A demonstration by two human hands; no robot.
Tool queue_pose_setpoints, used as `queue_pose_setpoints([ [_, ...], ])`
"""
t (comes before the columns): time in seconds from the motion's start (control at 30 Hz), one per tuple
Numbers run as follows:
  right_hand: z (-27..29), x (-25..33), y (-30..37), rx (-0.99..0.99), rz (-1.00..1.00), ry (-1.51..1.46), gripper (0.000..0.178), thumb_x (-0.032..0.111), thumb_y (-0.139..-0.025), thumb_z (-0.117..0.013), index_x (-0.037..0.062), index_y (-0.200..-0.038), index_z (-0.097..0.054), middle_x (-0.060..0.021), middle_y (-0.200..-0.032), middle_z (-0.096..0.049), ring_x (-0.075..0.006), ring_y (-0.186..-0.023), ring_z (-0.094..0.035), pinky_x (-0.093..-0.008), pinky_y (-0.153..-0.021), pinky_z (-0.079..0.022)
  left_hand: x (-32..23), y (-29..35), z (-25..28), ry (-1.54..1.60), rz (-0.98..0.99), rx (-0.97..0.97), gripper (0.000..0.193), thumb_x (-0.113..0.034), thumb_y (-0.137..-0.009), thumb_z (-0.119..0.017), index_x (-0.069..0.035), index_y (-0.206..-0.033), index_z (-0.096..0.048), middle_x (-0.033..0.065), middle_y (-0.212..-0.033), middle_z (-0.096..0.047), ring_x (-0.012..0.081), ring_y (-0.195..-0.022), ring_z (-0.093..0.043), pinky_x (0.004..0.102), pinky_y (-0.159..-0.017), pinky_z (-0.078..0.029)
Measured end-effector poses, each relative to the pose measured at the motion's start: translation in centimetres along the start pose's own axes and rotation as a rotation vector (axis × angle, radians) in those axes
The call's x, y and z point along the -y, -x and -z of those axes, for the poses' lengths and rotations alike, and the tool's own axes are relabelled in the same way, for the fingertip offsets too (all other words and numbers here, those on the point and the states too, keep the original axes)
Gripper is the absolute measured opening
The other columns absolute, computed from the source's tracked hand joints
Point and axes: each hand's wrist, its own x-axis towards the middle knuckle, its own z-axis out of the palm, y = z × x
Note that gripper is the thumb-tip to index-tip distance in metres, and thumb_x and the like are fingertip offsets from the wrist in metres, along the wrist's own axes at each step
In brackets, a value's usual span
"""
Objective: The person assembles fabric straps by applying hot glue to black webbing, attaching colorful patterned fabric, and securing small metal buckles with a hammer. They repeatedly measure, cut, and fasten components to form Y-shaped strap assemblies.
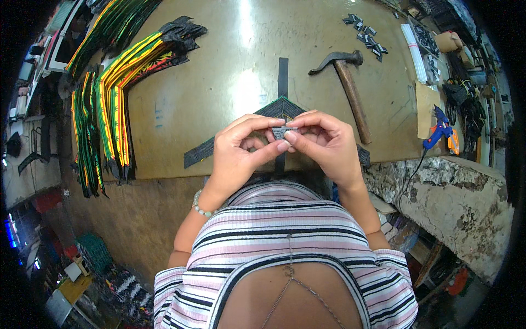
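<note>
My left hand [236,143] and my right hand [327,143] meet over the table's near edge, fingers pinched together. Between their fingertips is a small grey-and-black printed label [279,132], partly covered by the thumbs. Under and beyond the hands lies a black woven strap [201,153], bent to a peak with green thread along its upper edge. A flat dark strip [283,77] runs straight away from that peak. My hands and forearms hide the strap's middle.
A hammer [350,90] with a wooden handle lies to the right. Several small dark labels [368,39] are scattered at the far right. Bundles of yellow, green and black straps [112,90] fill the left. A blue glue gun [439,127] rests at the right edge, its cord hanging down.
</note>
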Motion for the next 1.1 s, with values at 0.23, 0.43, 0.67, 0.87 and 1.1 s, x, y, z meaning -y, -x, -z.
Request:
queue_pose_setpoints([
  [0.23, 0.47, 0.43, -0.12, 0.048, -0.147, -0.092, 0.024, -0.001, -0.089, -0.069, -0.0066, -0.111, -0.063, -0.011, -0.101, -0.067, -0.0143, -0.088, -0.066, -0.0256, -0.077, -0.057, 0.2, 0.05, 0.32, 0.164, 0.208, -0.016, 0.021, -0.002, -0.088, -0.071, 0.001, -0.109, -0.072, 0.0079, -0.089, -0.07, 0.0066, -0.071, -0.062, 0.018, -0.058, -0.049],
  [0.43, 0.06, 0.72, -0.26, 0.003, -0.137, 0.107, 0.021, 0.0, -0.09, -0.068, -0.008, -0.108, -0.065, -0.0106, -0.104, -0.065, -0.0145, -0.088, -0.066, -0.0249, -0.077, -0.056, 0.27, 0.2, 0.26, 0.123, 0.166, -0.023, 0.045, -0.002, -0.09, -0.068, -0.002, -0.133, -0.058, 0.0081, -0.094, -0.072, 0.0078, -0.073, -0.064, 0.0207, -0.063, -0.053],
  [0.67, 0.16, 0.53, -0.5, -0.004, -0.053, 0.224, 0.018, 0.002, -0.09, -0.069, -0.0081, -0.104, -0.067, -0.0082, -0.103, -0.063, -0.0113, -0.091, -0.063, -0.0224, -0.076, -0.057, 0.31, 0.04, 0.37, 0.043, 0.092, 0.001, 0.042, -0.002, -0.088, -0.071, -0.002, -0.129, -0.062, 0.0059, -0.094, -0.071, 0.0054, -0.075, -0.061, 0.0192, -0.065, -0.051],
  [0.87, 0.19, 0.52, -0.43, -0.007, -0.136, 0.133, 0.018, 0.001, -0.091, -0.067, -0.0079, -0.106, -0.066, -0.0076, -0.099, -0.064, -0.0109, -0.087, -0.064, -0.0227, -0.074, -0.057, 0.4, 0.06, 0.53, -0.047, 0.211, -0.053, 0.016, -0.007, -0.086, -0.075, 0.001, -0.1, -0.073, 0.0027, -0.086, -0.069, 0.0036, -0.071, -0.06, 0.0178, -0.059, -0.048],
  [1.1, 0.37, 0.1, -0.69, -0.006, -0.196, 0.087, 0.021, 0.005, -0.091, -0.069, -0.0074, -0.108, -0.065, -0.0099, -0.098, -0.068, -0.0117, -0.083, -0.066, -0.0245, -0.072, -0.058, 0.72, 0.05, 0.36, 0.004, 0.235, -0.072, 0.017, -0.008, -0.088, -0.074, 0.002, -0.101, -0.073, 0.0027, -0.086, -0.069, 0.0029, -0.068, -0.059, 0.0159, -0.054, -0.046],
])
